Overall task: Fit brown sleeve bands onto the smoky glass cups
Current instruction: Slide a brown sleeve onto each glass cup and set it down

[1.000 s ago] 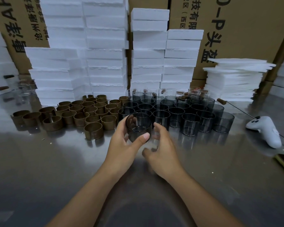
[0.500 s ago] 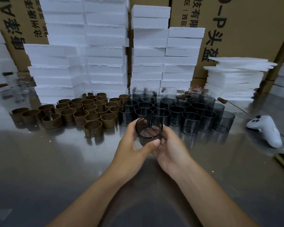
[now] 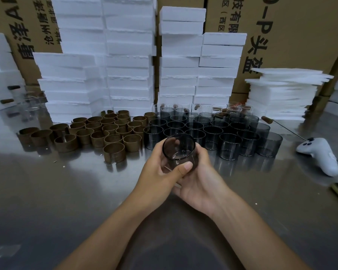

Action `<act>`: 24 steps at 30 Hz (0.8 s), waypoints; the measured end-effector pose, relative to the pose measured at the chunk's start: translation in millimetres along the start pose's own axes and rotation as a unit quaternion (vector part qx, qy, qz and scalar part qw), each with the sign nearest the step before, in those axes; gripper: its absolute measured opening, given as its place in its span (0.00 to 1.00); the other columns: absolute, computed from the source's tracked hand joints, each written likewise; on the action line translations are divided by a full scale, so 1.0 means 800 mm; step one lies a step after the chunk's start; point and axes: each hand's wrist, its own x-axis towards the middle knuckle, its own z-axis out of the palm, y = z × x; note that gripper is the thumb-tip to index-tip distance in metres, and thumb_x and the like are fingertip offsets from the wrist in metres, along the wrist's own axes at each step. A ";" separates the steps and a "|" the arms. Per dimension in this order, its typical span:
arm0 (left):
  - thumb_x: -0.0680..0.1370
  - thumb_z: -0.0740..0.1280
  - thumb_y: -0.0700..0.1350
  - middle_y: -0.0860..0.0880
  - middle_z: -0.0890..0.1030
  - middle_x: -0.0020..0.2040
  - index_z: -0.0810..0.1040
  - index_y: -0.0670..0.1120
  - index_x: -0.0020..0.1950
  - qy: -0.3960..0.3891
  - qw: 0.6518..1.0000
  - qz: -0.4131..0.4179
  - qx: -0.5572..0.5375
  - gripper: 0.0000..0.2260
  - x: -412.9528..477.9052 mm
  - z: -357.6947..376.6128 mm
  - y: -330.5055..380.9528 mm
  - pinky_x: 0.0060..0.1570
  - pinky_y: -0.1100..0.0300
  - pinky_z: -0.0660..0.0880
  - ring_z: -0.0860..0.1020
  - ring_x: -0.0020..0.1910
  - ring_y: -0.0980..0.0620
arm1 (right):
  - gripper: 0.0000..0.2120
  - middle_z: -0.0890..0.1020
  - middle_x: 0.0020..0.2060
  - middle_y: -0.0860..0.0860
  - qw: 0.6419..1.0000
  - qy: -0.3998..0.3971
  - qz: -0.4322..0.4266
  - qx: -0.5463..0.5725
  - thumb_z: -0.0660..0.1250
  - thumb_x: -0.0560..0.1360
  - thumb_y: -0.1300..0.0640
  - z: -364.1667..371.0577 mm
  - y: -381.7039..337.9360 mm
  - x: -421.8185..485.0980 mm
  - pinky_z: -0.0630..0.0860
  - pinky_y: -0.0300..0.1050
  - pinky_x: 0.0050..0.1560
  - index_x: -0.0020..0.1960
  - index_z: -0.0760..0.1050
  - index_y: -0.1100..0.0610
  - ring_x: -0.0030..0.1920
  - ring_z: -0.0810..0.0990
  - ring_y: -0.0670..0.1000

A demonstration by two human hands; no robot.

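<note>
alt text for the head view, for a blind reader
The left hand and right hand hold one smoky glass cup, mouth tilted toward the camera, over a shiny metal table. Behind stand brown sleeve bands on the left, more cups on the right.

Both hands cradle one smoky glass cup [image 3: 179, 151] tilted with its mouth toward the camera: the left hand [image 3: 160, 172] grips its side (thumb across the front), the right hand [image 3: 201, 182] cups it from beneath. Beyond the hands stand more cups [image 3: 230, 146]; beyond the left hand, brown sleeve bands [image 3: 114, 152] on the tabletop [image 3: 66, 191].
</note>
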 end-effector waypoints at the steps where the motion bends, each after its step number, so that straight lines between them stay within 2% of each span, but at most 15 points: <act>1: 0.73 0.70 0.34 0.63 0.81 0.52 0.71 0.50 0.64 -0.004 1.000 0.000 0.002 0.22 0.000 -0.001 0.000 0.49 0.73 0.72 0.79 0.54 0.64 | 0.30 0.84 0.53 0.58 1.000 0.000 0.010 -0.008 0.52 0.78 0.36 0.000 0.001 0.000 0.81 0.48 0.41 0.64 0.75 0.57 0.56 0.82 0.55; 7: 0.73 0.70 0.33 0.60 0.82 0.51 0.72 0.48 0.64 -0.033 0.999 -0.016 0.008 0.22 0.003 -0.009 -0.001 0.47 0.74 0.73 0.79 0.54 0.65 | 0.34 0.85 0.48 0.60 0.996 0.065 0.048 -0.035 0.52 0.77 0.33 -0.003 0.005 0.004 0.81 0.46 0.36 0.63 0.76 0.60 0.46 0.85 0.54; 10: 0.72 0.70 0.32 0.62 0.81 0.51 0.72 0.47 0.63 -0.035 0.999 -0.014 0.017 0.22 0.005 -0.013 -0.004 0.48 0.75 0.72 0.77 0.55 0.69 | 0.32 0.85 0.49 0.59 0.995 0.083 0.036 -0.046 0.54 0.77 0.35 -0.005 0.004 0.006 0.79 0.47 0.45 0.62 0.76 0.60 0.48 0.83 0.54; 13: 0.72 0.71 0.34 0.60 0.81 0.55 0.72 0.48 0.64 -0.036 0.999 -0.007 0.029 0.23 0.005 -0.015 -0.006 0.54 0.73 0.71 0.76 0.58 0.66 | 0.28 0.86 0.40 0.55 0.995 0.092 0.009 -0.039 0.56 0.78 0.37 -0.006 0.003 0.006 0.72 0.48 0.55 0.63 0.76 0.58 0.44 0.81 0.52; 16: 0.71 0.72 0.36 0.58 0.80 0.56 0.72 0.49 0.64 -0.037 0.999 -0.005 0.022 0.24 0.006 -0.015 -0.007 0.56 0.72 0.70 0.76 0.60 0.65 | 0.24 0.85 0.34 0.54 0.994 0.104 -0.022 -0.010 0.59 0.79 0.42 -0.007 0.001 0.007 0.70 0.48 0.59 0.62 0.76 0.60 0.43 0.80 0.51; 18: 0.69 0.73 0.39 0.61 0.81 0.55 0.73 0.50 0.62 -0.037 0.999 -0.009 0.009 0.23 0.006 -0.012 -0.007 0.54 0.73 0.70 0.76 0.59 0.65 | 0.19 0.85 0.37 0.55 0.993 0.111 -0.046 0.006 0.60 0.79 0.48 -0.007 -0.004 0.005 0.74 0.45 0.55 0.61 0.76 0.61 0.43 0.81 0.51; 20: 0.67 0.72 0.42 0.64 0.81 0.54 0.73 0.51 0.61 -0.038 0.999 -0.016 -0.006 0.23 0.006 -0.010 -0.006 0.54 0.73 0.70 0.76 0.59 0.65 | 0.16 0.83 0.40 0.56 0.991 0.113 -0.064 0.022 0.61 0.80 0.51 -0.006 -0.007 0.003 0.76 0.44 0.46 0.60 0.75 0.62 0.42 0.81 0.51; 24: 0.65 0.72 0.45 0.61 0.82 0.55 0.73 0.51 0.61 -0.040 0.998 -0.030 -0.023 0.24 0.005 -0.007 -0.005 0.54 0.72 0.72 0.77 0.59 0.64 | 0.14 0.82 0.42 0.58 0.990 0.102 -0.084 0.049 0.58 0.81 0.55 -0.005 -0.006 0.002 0.76 0.45 0.46 0.60 0.74 0.63 0.42 0.80 0.53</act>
